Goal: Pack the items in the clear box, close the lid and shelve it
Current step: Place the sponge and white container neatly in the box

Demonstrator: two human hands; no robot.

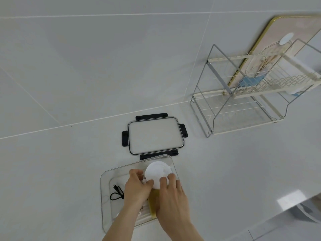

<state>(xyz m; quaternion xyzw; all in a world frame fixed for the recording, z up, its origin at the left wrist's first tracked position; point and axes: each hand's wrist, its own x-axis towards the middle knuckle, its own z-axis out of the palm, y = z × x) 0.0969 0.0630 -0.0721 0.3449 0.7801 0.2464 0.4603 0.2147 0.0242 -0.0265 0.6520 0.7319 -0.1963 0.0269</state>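
Note:
The clear box [104, 192] stands open on the white counter, near the front. Inside it, at the left, lies a coiled black cable [116, 193]. My left hand [137, 187] and my right hand [171, 197] both grip a round white object [156, 172] over the box's right half. A yellow item [153, 200] shows between and below my hands, partly hidden. The clear lid [154, 135] with black latches lies flat just behind the box.
A two-tier wire shelf rack [243, 94] stands at the back right against the tiled wall, with a gold-framed board [295, 30] leaning behind it. The counter edge [286, 214] drops off at the lower right.

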